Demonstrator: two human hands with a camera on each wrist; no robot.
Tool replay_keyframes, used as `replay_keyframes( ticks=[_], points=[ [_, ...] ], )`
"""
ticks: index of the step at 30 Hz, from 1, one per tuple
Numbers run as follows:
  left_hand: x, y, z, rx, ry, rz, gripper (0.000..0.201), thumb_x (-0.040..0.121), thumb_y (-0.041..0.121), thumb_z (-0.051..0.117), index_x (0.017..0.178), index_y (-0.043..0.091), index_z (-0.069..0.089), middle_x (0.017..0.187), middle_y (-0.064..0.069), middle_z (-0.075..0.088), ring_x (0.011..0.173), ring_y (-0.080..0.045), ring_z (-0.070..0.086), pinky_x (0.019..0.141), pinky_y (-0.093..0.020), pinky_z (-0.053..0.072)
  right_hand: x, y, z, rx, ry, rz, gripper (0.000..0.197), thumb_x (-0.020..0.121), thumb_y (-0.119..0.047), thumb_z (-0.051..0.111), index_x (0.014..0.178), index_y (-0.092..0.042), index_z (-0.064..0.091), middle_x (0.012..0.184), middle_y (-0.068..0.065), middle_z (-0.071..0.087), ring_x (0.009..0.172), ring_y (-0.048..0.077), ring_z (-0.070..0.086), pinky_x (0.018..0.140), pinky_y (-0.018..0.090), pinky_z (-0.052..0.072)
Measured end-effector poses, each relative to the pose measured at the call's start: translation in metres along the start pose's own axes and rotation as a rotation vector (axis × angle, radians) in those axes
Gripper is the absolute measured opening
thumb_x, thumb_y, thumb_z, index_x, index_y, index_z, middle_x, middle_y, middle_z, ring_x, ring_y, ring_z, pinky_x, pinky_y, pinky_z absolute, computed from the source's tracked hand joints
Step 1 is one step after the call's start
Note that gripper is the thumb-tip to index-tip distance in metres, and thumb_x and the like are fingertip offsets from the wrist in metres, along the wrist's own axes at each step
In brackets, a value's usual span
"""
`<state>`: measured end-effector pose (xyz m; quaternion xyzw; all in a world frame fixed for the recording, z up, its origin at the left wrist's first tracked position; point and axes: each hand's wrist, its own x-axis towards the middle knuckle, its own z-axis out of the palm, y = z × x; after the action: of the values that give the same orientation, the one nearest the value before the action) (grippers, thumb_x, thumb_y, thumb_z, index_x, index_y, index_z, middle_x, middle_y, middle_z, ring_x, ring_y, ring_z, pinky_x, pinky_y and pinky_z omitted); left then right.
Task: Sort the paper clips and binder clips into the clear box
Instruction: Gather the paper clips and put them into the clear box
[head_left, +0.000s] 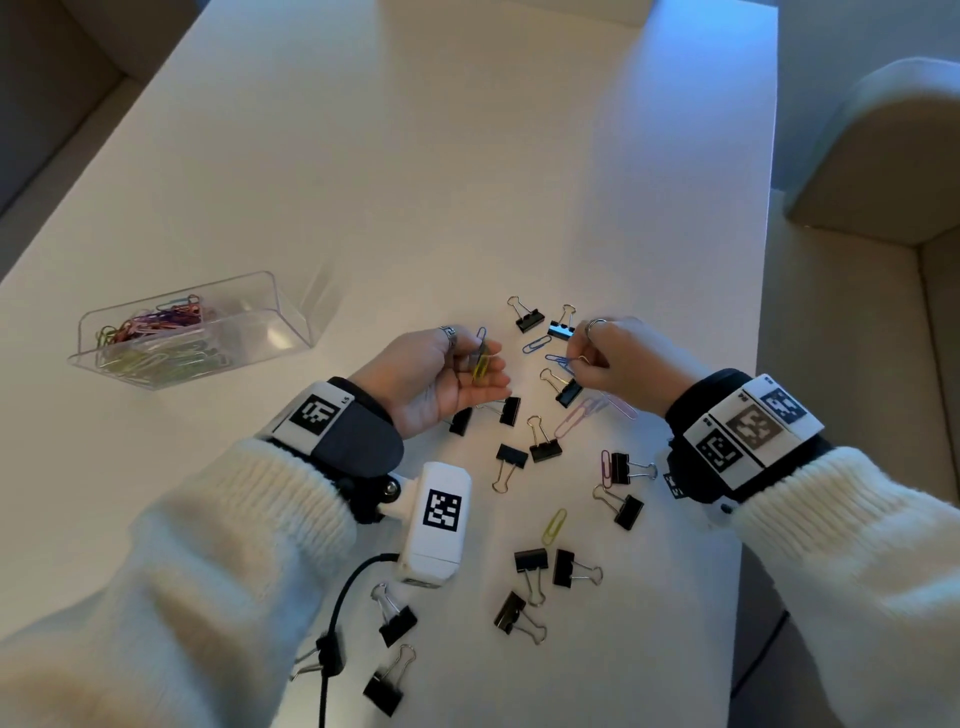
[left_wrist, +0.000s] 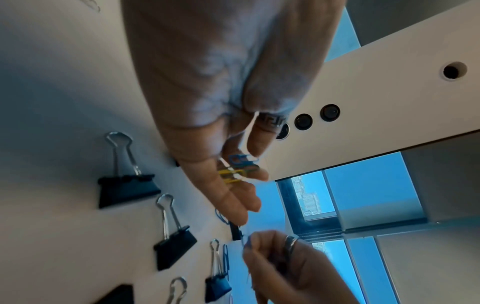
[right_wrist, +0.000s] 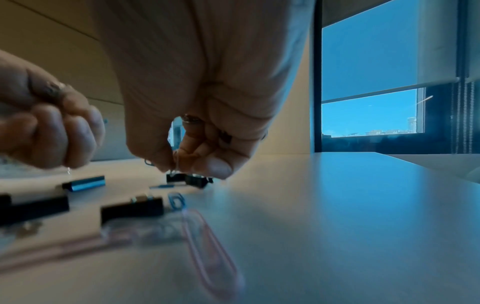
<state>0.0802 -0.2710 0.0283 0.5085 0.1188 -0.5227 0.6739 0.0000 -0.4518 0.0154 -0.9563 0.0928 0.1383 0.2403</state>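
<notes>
Pinched blue clip (head_left: 559, 358) with right hand (head_left: 623, 358); pinned gathered clips (head_left: 481, 366) in cupped left hand (head_left: 436, 382); risked spill by tilting.

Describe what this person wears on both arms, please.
Both arms have cream knit sleeves. Each wrist carries a dark band with white plates bearing black code markers. A white camera box with a black cable hangs under the left wrist. The left grip wears a patterned silver ring, the right grip a plain one.
</notes>
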Motion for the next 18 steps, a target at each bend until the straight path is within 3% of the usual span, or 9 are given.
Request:
replay_keyframes(
  ticks=[4, 7, 10, 14, 16, 18],
  points=[
    [0.001, -0.005, 0.004, -0.006, 0.052, -0.029, 0.034, 0.095, 0.022, 0.036, 0.076, 0.002, 0.056, 0.063, -0.012, 0.061, 0.053, -0.020, 0.064, 0.062, -0.030, 0.057, -0.006, -0.024, -0.006, 0.119, 0.088, -0.110, 0.007, 0.085, -0.008, 0.055, 0.083, -0.004, 0.060, 0.066, -0.016, 0.042, 0.061, 0.014, 0.045, 0.057, 0.009, 0.035],
    [-0.001, -0.007, 0.008, -0.065, 0.011, -0.070, 0.036, 0.098, 0.022, 0.032, 0.087, -0.001, 0.057, 0.076, -0.015, 0.063, 0.065, -0.022, 0.066, 0.068, -0.033, 0.057, -0.008, -0.049, -0.005, 0.161, 0.126, -0.238, 0.008, 0.082, -0.009, 0.061, 0.085, -0.005, 0.066, 0.067, -0.019, 0.042, 0.057, -0.004, 0.042, 0.059, 0.003, 0.036],
    [-0.004, -0.008, 0.012, -0.115, -0.021, -0.073, 0.033, 0.097, 0.018, 0.031, 0.087, 0.001, 0.058, 0.083, -0.014, 0.063, 0.078, -0.022, 0.062, 0.076, -0.035, 0.053, -0.007, -0.063, -0.006, 0.143, 0.151, -0.274, 0.011, 0.082, -0.013, 0.064, 0.091, -0.009, 0.070, 0.071, -0.012, 0.048, 0.059, -0.006, 0.043, 0.063, 0.002, 0.036],
    [-0.008, -0.004, 0.011, -0.120, 0.006, -0.087, 0.032, 0.096, 0.014, 0.032, 0.082, 0.001, 0.058, 0.071, -0.015, 0.067, 0.059, -0.022, 0.068, 0.065, -0.031, 0.057, -0.005, -0.058, -0.012, 0.255, 0.308, -0.235, 0.014, 0.085, -0.017, 0.062, 0.096, -0.011, 0.069, 0.081, -0.002, 0.065, 0.069, 0.010, 0.059, 0.069, 0.008, 0.041],
    [-0.009, -0.002, 0.007, -0.133, 0.033, -0.100, 0.031, 0.094, 0.012, 0.033, 0.080, 0.001, 0.059, 0.063, -0.014, 0.067, 0.054, -0.021, 0.068, 0.057, -0.029, 0.057, 0.001, -0.046, -0.012, 0.228, 0.375, -0.194, 0.012, 0.087, -0.016, 0.059, 0.092, -0.011, 0.069, 0.081, -0.001, 0.066, 0.062, 0.005, 0.055, 0.066, 0.004, 0.038],
    [-0.009, -0.002, 0.003, -0.138, 0.054, -0.096, 0.030, 0.093, 0.011, 0.034, 0.079, 0.002, 0.059, 0.059, -0.012, 0.066, 0.052, -0.020, 0.067, 0.054, -0.028, 0.056, 0.008, -0.032, -0.009, 0.129, 0.299, -0.118, 0.013, 0.088, -0.013, 0.056, 0.094, -0.009, 0.067, 0.082, -0.006, 0.056, 0.060, -0.003, 0.045, 0.061, 0.007, 0.036]
  ],
)
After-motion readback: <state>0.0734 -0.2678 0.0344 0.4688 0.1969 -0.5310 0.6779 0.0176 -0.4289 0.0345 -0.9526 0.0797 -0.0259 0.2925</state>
